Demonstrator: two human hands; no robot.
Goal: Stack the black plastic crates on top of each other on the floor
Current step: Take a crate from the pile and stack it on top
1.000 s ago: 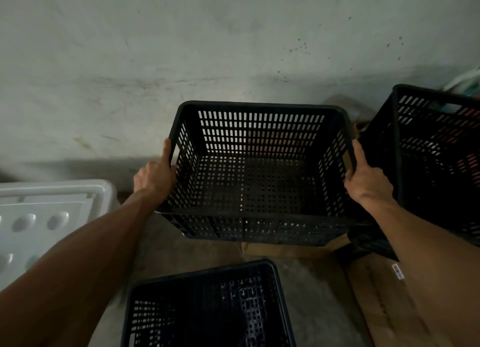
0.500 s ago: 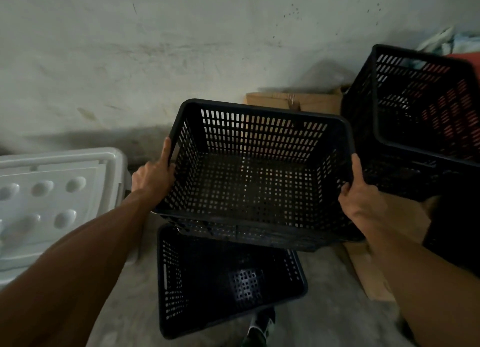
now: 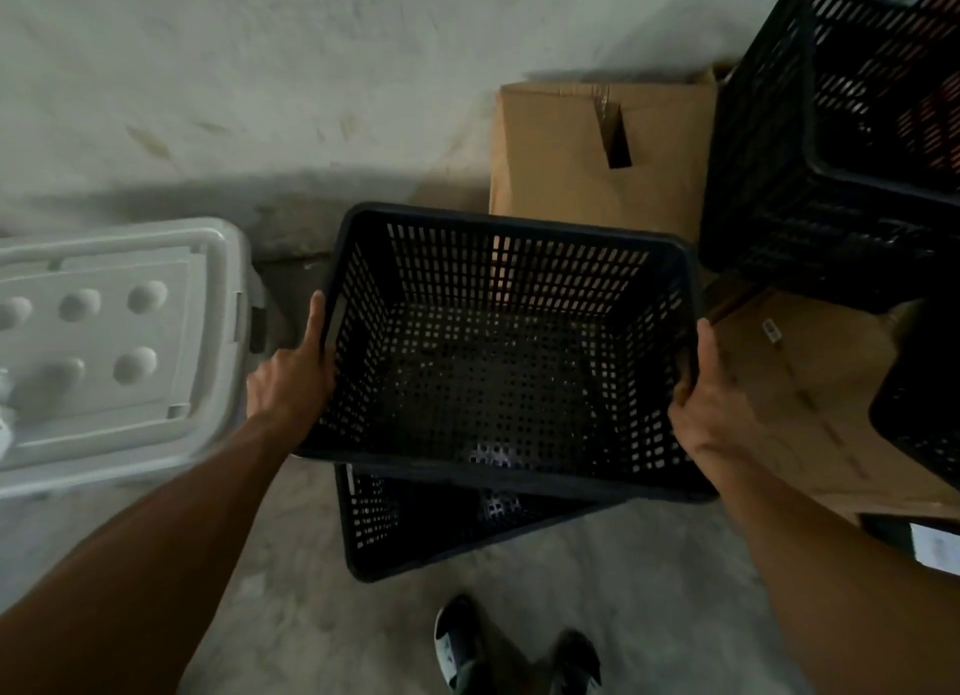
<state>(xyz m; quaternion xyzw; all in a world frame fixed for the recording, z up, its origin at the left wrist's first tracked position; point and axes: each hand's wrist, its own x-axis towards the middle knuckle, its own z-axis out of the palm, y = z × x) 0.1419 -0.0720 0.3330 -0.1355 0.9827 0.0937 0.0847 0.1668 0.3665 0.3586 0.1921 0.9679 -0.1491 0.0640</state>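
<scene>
The left hand (image 3: 291, 377) is closed on the left end wall of an empty black slotted crate (image 3: 509, 361), thumb lying up along the rim and the fingers hidden on the outside of the wall. The right hand (image 3: 709, 408) grips the opposite end wall the same way, thumb pointing up beside the rim, fingers out of sight behind the plastic. Between the two hands the crate is carried in the air, open side up, its rim slightly tilted down toward the right.

Directly below it a second black crate (image 3: 415, 528) sits on the concrete floor (image 3: 597, 606), turned at an angle to the held one, so that only its near left corner and part of its near wall show past the held crate's bottom edge. Whether the two crates touch cannot be told.

Beyond the held crate a brown cardboard box (image 3: 582, 153) stands against the grey wall (image 3: 260, 70). To the right a taller stack of black crates (image 3: 831, 138) rises out of frame, with flattened cardboard (image 3: 810, 408) lying on the floor in front of it and another dark crate's corner (image 3: 919, 398) at the right edge. To the left stands a white plastic lidded container (image 3: 119, 351) with round dimples in its lid. The person's shoes (image 3: 462, 642) show at the bottom.
</scene>
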